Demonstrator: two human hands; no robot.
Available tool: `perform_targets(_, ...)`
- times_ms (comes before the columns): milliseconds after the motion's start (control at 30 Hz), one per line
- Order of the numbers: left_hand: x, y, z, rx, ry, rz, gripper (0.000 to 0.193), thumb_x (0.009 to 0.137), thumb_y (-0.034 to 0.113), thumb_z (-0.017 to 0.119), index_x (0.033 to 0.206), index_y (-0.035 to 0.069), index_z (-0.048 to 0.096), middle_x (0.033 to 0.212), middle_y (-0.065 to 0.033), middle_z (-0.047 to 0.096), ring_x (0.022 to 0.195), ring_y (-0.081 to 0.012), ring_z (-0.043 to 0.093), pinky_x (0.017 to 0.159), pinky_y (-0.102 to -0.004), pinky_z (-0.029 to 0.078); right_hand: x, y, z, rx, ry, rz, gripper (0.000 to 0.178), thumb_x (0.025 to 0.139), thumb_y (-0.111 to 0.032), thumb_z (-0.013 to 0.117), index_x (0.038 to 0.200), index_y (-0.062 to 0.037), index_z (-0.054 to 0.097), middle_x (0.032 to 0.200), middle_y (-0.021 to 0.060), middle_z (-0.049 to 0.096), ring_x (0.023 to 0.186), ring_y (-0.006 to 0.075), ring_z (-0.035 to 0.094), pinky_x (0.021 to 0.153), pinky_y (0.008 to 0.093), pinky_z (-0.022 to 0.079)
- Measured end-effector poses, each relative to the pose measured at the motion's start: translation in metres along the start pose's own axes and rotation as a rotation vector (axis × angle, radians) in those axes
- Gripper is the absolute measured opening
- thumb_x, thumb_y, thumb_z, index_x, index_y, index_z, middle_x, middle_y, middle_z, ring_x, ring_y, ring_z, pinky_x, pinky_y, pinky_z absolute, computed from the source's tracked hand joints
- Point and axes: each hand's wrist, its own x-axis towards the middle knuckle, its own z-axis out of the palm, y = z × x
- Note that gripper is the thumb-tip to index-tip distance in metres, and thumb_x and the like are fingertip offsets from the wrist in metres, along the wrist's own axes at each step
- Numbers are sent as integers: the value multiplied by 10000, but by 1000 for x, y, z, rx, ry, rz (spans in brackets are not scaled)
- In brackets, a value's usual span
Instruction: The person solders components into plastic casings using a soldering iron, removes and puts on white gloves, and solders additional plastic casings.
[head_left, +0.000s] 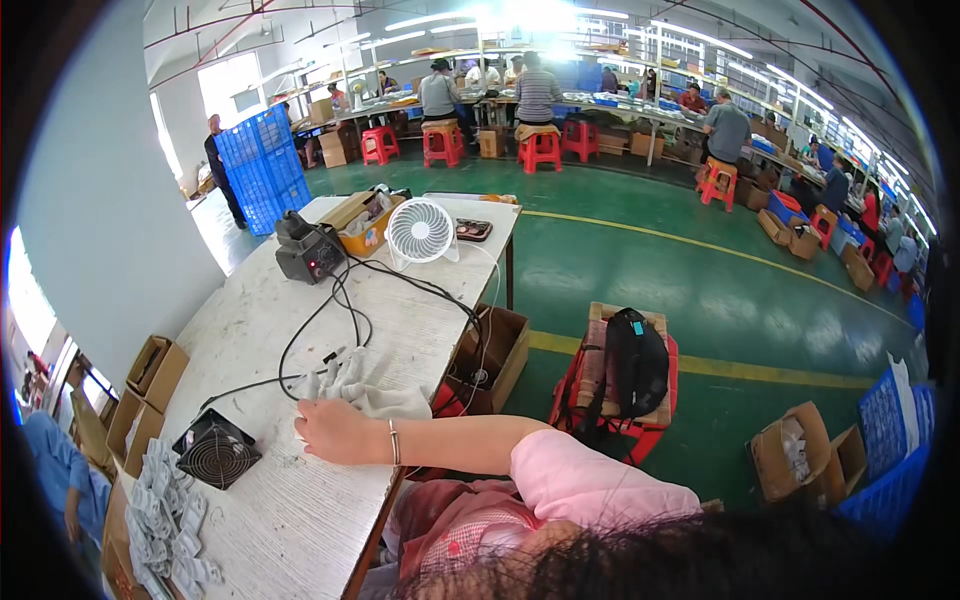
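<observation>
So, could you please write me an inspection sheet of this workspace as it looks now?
Surface: white worktable, scuffed.
Job's things: pale cloth glove by the hand; pile of small grey parts at the near left edge.
Clutter: black square fan, white round fan, dark station box, yellow tray.
Hands: one hand rests on the table, touching the glove; which hand cannot be told; the other is not seen.
Cables: black cables loop across the table.
Surroundings: black backpack on a red stool, cardboard boxes, seated workers beyond.
</observation>
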Motion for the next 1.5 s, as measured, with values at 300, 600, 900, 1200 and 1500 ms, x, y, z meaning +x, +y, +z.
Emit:
perform_targets(300, -14, 34, -15, 185, 110, -126, 170, 876, 66, 646, 1029, -4, 670, 978, -163, 673, 917, -310, 650, 864, -372, 498, 8, 10, -7, -174, 48, -64, 185, 876, -200, 614, 888, -18, 642, 930, 129, 596, 749, 243, 659, 611, 364, 541)
perform_targets(600, 21, -48, -28, 944, 777, 68, 313, 873, 0, 600, 1177, -32, 530, 1176, -227, 569, 1045, -407, 581, 908, -430, 479, -2, -21, -64, 430, 516, -112, 101, 834, -86, 637, 918, -36, 610, 854, 134, 585, 745, 337, 626, 620, 406, 501)
perform_targets(900, 17, -75, -33, 1041, 832, -243, 219, 908, -10, 522, 1122, -43, 561, 983, -228, 642, 949, -432, 612, 792, -466, 495, -25, -37, -81, 656, 480, -157, 88, 877, -91, 629, 946, -45, 601, 859, 98, 597, 703, 302, 605, 582, 380, 467)
perform_targets(1200, 6, -67, -47, 236, 951, -57, 300, 871, -18, 570, 1165, -45, 619, 1068, -106, 694, 976, -199, 654, 836, -317, 507, -50, -67, -71, 604, 506, -326, 156, 856, -107, 658, 967, -100, 549, 824, 79, 534, 691, 319, 588, 571, 425, 436)
perform_targets(1500, 5, -89, -38, -562, 866, -20, 441, 929, 88, 609, 1340, -22, 496, 1271, -136, 595, 1132, -245, 602, 947, -354, 497, -63, -86, -63, 1084, 354, -261, 80, 892, -85, 649, 920, -51, 582, 839, 86, 585, 715, 270, 617, 616, 370, 473)
